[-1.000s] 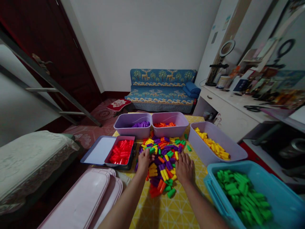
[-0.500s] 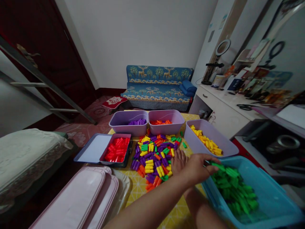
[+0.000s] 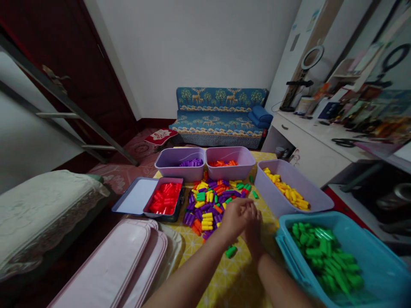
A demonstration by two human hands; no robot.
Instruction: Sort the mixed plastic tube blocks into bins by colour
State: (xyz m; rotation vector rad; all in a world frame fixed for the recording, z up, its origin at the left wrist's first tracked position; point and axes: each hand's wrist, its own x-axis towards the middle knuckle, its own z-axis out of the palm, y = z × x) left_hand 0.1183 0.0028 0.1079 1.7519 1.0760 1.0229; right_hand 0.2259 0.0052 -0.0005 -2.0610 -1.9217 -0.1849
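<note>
A mixed pile of small tube-shaped plastic pieces (image 3: 205, 205), in purple, yellow, orange and green, lies on the yellow patterned table (image 3: 189, 248). Over its right side, my left hand (image 3: 236, 217) meets my right hand (image 3: 253, 226), with the fingers of both curled in together. Whatever they hold is hidden behind the fingers. By my left wrist, a few green pieces (image 3: 230, 251) rest on the tablecloth. To the right stands a teal bin (image 3: 369, 244) of green pieces (image 3: 330, 256). A lilac bin (image 3: 269, 192) beyond it holds yellow pieces (image 3: 285, 190).
At the back, one lilac bin (image 3: 180, 173) contains purple pieces and another (image 3: 229, 172) orange ones. An open tin (image 3: 147, 211) with red pieces sits left, its lid (image 3: 131, 196) folded out. Stacked pink lids (image 3: 105, 261) lie front left. Past the table stands a blue sofa (image 3: 218, 119).
My left hand has come back from above the teal bin to my right hand at the pile. Both hands are now together. The view has turned slightly left.
</note>
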